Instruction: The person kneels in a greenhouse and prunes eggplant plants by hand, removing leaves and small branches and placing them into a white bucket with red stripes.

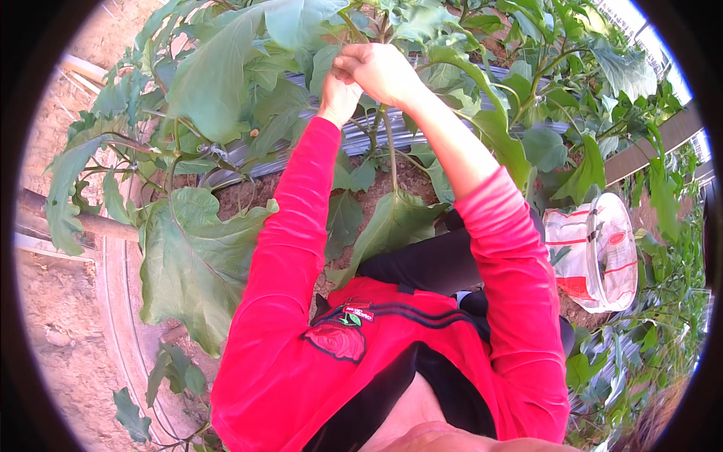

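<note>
Both my hands meet among the upper leaves of a large-leaved plant, perhaps an eggplant. My left hand (340, 96) is lower, its fingertips hidden behind the other hand. Across it reaches my right hand (384, 70), fingers bent and pinched together near the stems; whether something thin is between the fingers cannot be seen. A big green leaf (217, 79) hangs just left of the hands. Below them a plant stem (390, 147) runs down towards another broad leaf (395, 220) in front of my lap.
A white bucket-like container with red markings (615, 254) lies at my right. Silvery plastic sheeting (356, 138) covers soil under the plants. A wooden pole (107, 225) crosses at left, and a beam (649, 150) at right. More leafy plants stand around.
</note>
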The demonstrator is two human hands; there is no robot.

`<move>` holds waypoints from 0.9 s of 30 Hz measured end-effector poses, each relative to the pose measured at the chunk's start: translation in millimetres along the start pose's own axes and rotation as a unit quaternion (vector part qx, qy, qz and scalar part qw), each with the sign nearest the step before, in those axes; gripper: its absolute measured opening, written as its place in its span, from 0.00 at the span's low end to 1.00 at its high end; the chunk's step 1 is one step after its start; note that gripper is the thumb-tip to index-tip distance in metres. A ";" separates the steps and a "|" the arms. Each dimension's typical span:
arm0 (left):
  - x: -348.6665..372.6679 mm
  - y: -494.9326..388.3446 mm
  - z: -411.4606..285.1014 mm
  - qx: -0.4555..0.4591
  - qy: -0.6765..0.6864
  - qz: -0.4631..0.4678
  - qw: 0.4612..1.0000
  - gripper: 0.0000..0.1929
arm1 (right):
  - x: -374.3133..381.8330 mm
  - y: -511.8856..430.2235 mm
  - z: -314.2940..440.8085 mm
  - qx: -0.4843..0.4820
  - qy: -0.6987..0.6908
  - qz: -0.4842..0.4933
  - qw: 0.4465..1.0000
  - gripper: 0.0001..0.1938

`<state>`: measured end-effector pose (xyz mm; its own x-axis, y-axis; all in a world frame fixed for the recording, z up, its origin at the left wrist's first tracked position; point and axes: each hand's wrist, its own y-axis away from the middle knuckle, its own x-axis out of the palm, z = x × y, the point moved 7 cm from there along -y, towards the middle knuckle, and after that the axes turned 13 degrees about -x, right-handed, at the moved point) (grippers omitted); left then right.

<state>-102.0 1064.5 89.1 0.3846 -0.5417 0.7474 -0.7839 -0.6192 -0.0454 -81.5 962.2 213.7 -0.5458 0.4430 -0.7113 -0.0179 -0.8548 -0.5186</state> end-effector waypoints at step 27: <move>-7.1 7.5 -1.1 0.021 -0.282 0.000 0.959 0.12 | -70.2 12.0 22.5 -0.114 -0.455 -0.224 0.854 0.25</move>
<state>-111.2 1064.3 84.2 0.5970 -0.7555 0.2700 -0.7678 -0.6356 -0.0808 -62.3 914.8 268.0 -0.9543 0.2294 0.1918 -0.2881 -0.5335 -0.7952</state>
